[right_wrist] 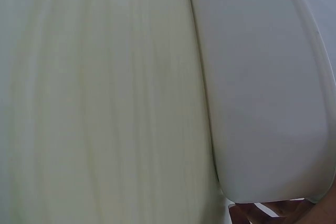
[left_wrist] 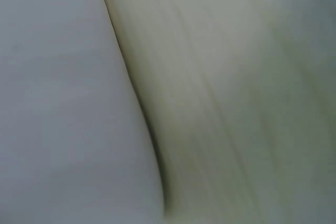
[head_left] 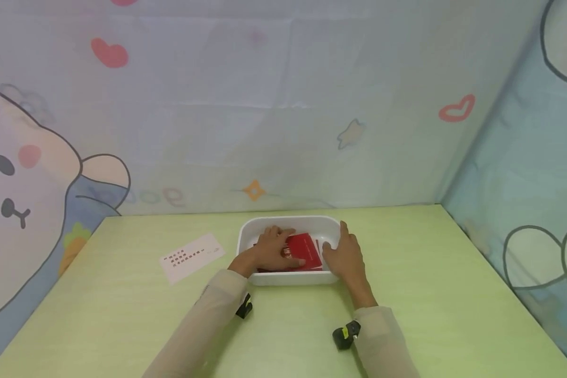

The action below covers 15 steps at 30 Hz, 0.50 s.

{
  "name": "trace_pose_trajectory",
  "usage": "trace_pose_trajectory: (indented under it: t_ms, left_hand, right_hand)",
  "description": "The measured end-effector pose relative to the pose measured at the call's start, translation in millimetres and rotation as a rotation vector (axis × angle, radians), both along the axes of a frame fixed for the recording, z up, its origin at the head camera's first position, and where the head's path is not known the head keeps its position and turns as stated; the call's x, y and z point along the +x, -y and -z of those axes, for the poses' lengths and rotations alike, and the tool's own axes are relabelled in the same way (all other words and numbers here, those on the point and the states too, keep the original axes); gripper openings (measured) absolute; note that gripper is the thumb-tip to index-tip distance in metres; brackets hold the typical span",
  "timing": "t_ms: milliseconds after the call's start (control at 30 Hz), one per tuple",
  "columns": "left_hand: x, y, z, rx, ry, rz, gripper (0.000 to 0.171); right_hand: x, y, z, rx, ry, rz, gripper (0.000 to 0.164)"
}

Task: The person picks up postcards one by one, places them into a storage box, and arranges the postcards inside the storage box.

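Observation:
In the head view a white plastic tray [head_left: 293, 279] stands on the table and holds red booklets or cards, the top one a bright red booklet [head_left: 304, 250] with light lettering. My left hand [head_left: 271, 251] reaches into the tray over the left part of the red pile, thumb and fingers spread apart, the thumb lying across the booklet. At the tray's right end my right hand [head_left: 347, 258] grips the rim, thumb on the inner side and fingers outside. From the right wrist, the tray's long outer wall [right_wrist: 262, 93] shows, with fingers [right_wrist: 273, 211] round its end.
To the tray's left lies a pale card [head_left: 193, 257] printed with red characters. The light green table [head_left: 434, 294] ends at a patterned cloth backdrop [head_left: 283, 131] behind and at the sides. Black wrist cameras [head_left: 344, 336] hang at both sleeves.

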State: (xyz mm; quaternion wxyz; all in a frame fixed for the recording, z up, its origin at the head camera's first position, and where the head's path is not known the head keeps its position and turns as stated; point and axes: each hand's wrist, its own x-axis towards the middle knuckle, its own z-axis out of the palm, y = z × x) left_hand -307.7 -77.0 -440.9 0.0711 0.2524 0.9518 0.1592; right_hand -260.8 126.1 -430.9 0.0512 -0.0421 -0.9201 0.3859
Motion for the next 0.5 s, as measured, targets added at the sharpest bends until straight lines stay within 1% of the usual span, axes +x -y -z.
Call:
trace_pose_trajectory:
  t_ms: [167,367,500]
  left_hand:
    - [2.5,0.7,-0.5,-0.004,0.016,0.019,0.093]
    - [3.1,0.7,-2.1,-0.007,-0.002,0.071,0.091]
    - [2.3,0.2,-1.9,-0.01,-0.011,0.089,0.089]
  right_hand:
    - [-1.0,0.3,0.9,0.004,-0.002,-0.004,0.071]
    - [-1.3,-0.2,1.4,-0.001,-0.003,-0.002,0.071]
    - [-0.9,-0.4,0.5,0.002,-0.005,-0.003,0.071]
